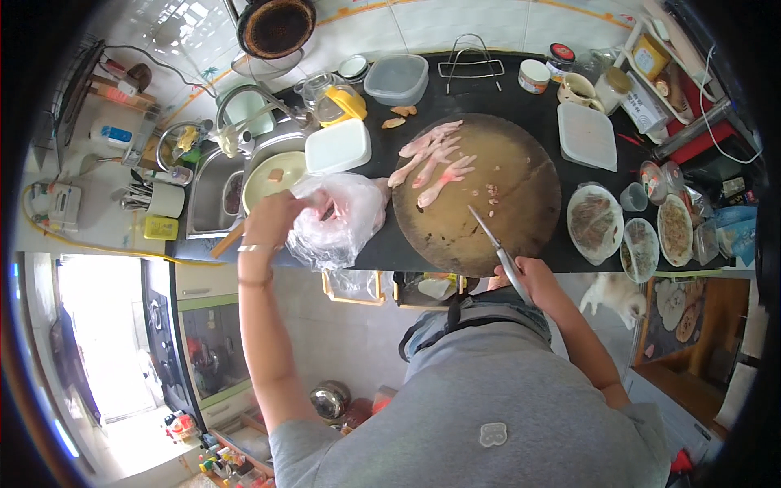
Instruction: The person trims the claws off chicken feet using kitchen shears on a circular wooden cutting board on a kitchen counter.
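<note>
My right hand [537,280] is closed around the handle of a metal kitchen tool [497,244], knife or scissors, its tip pointing over the round wooden chopping board [518,165]. Several raw chicken feet [430,158] lie side by side at the board's upper left, with small bits of flesh [492,192] near its middle. My left hand [271,213] is at the mouth of a clear plastic bag [341,232] that contains pale pink pieces. Its fingertips touch or overlap something pink there; whether they grip it is unclear.
Left of the bag are a pale bowl [259,177] in the sink and a lidded white container [337,146]. A clear plastic tub [396,79] and wire rack [470,64] stand behind the board. Film-covered dishes [595,222] sit at right. A light-furred animal [613,299] is on the floor.
</note>
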Demonstrator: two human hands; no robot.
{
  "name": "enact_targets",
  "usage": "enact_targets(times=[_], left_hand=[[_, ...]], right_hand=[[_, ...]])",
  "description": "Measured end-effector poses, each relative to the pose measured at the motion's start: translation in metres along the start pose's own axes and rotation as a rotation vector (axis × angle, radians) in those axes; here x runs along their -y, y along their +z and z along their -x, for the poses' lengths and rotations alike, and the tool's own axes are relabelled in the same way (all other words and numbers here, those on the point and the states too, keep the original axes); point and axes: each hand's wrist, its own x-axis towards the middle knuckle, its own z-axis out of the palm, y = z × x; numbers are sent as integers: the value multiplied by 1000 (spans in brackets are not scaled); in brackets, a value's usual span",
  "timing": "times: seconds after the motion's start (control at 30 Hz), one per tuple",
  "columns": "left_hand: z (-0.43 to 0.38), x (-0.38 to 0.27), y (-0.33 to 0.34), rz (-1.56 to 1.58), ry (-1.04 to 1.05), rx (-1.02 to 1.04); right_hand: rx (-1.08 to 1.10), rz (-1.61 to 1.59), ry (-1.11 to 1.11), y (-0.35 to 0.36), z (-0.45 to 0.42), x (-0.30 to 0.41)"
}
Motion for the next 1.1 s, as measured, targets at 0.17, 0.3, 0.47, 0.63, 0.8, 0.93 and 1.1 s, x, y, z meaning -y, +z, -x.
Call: enact_targets(times=[0.17, 0.3, 0.47, 0.63, 0.8, 0.93, 1.1], left_hand=[[34, -42, -19, 1067, -136, -42], [8, -103, 39, 1585, 126, 263], [-26, -173, 117, 2312, 139, 354], [-47, -195, 159, 2363, -287, 206], [-45, -180, 214, 1740, -378, 165], [-23, -169, 166, 542, -193, -8], [-37, -158, 163, 51, 223, -402]], right_hand=[[-45, -70, -14, -10, 6, 18], [-64, -186, -26, -17, 9, 16], [-89, -345, -25, -15, 9, 7], [-122, -403, 82, -11, 9, -15], [-109, -271, 46, -6, 13, -15], [-101, -298, 92, -11, 14, -21], [-71, -332, 88, -12, 16, -13]])
